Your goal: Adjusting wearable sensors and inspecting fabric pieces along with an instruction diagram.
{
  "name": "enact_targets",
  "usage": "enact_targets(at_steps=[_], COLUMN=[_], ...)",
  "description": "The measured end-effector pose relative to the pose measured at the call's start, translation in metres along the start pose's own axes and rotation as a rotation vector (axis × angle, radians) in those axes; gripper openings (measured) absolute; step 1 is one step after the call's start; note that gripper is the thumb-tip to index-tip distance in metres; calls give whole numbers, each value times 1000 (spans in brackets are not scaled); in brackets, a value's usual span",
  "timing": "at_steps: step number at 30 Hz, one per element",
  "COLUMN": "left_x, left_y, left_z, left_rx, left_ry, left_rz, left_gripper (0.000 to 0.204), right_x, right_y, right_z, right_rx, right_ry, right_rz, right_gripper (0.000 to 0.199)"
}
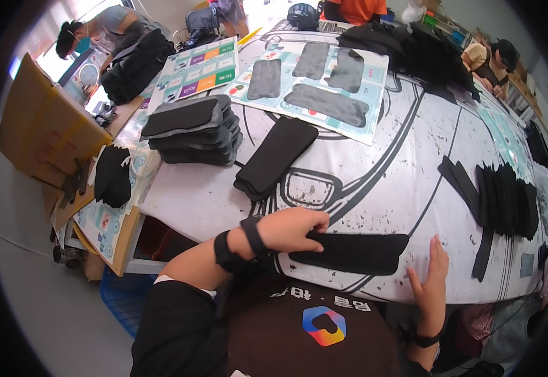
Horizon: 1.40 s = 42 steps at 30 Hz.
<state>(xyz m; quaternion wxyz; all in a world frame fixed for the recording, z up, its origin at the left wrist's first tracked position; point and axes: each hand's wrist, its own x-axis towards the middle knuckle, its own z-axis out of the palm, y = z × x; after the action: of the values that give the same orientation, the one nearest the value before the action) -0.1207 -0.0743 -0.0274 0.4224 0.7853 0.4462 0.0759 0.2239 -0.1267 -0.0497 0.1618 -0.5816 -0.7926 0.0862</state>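
Note:
A long black fabric piece [355,254] with rounded corners lies flat at the table's near edge. Bent over its left end, my left hand [294,230] has its thumb and fingers closed on the fabric edge. Just off the right end, my right hand [432,283] is open on the table, fingers stretched and thumb apart, holding nothing. Beyond my left hand lie a few similar black pieces [277,157], one on another. To their left stands a tall stack of grey and black pieces [189,135].
A printed board [261,108] with grey patches lies farther back. Black strips [506,201] fan out at right; dark fabric [412,47] is heaped at the far side. A cardboard box [48,129] stands left. Other people [101,31] work around the table [406,188].

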Motion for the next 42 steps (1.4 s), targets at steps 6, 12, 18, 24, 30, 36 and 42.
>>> enact_targets(at_steps=[6,12,18,24,30,36,42], left_x=[-83,-166,-172,-176,-185,-191,-162], left_y=[27,-62,-145,-166,-166,-151,-81], left_z=[-103,-199,-207,-197,-199,-192,-145], left_rx=[390,832,856,472,693,619,212], left_ry=[897,1476,1247,1115,950,1040,1353], left_rz=[217,173,131,38,-157,-128,217], left_gripper=[34,29,27,36,43,56,39], right_x=[-13,-7,3,16,26,50,109], right_y=[11,24,21,16,12,11,7], right_z=[-33,-44,-43,-39,-36,-45,-73], right_rx=[-23,-158,-152,-111,-160,-10,721], right_ry=[150,238,248,229,194,149,-28], right_rz=[173,189,156,155,106,41,139], right_gripper=[63,60,59,59,57,55,44])
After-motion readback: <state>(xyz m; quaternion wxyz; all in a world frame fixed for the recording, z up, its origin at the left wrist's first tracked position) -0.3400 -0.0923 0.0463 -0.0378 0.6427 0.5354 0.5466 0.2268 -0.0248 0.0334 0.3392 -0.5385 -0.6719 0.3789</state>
